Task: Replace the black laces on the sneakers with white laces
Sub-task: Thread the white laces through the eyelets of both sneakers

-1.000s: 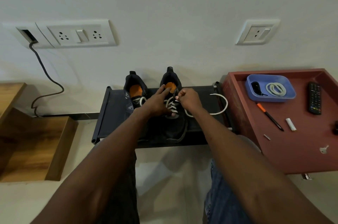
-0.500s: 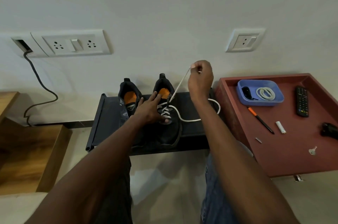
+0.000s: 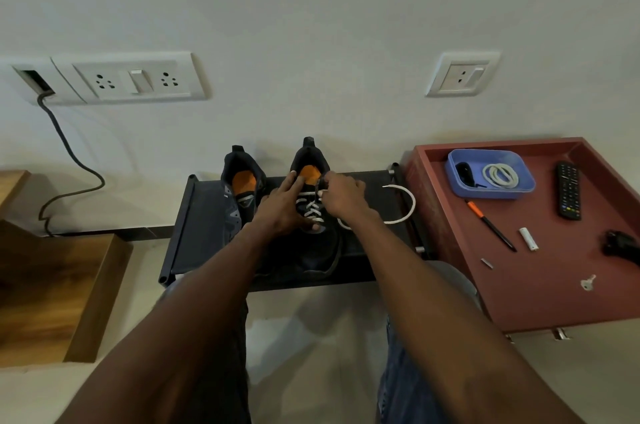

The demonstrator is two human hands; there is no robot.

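Two black sneakers with orange insoles stand side by side on a low black rack (image 3: 194,226). The right sneaker (image 3: 311,240) carries a white lace (image 3: 405,212) crossed through its lower eyelets, and the free end loops out to the right on the rack. My left hand (image 3: 282,207) rests on that sneaker's left side with fingers stretched toward the tongue. My right hand (image 3: 341,196) pinches the lace at the upper eyelets on the shoe's right side. The left sneaker (image 3: 240,196) shows no lace that I can make out.
A red tray table (image 3: 540,285) on the right holds a blue tub (image 3: 457,188) with a coiled white lace (image 3: 500,176) and a dark item, plus a remote (image 3: 568,189), a pen, a key and small bits. Wooden steps (image 3: 52,285) stand left. Wall sockets and a cable are behind.
My right hand, which had pulled the lace up high half a second ago, has come back down to the top eyelets of the right sneaker. The left hand stays on the shoe.
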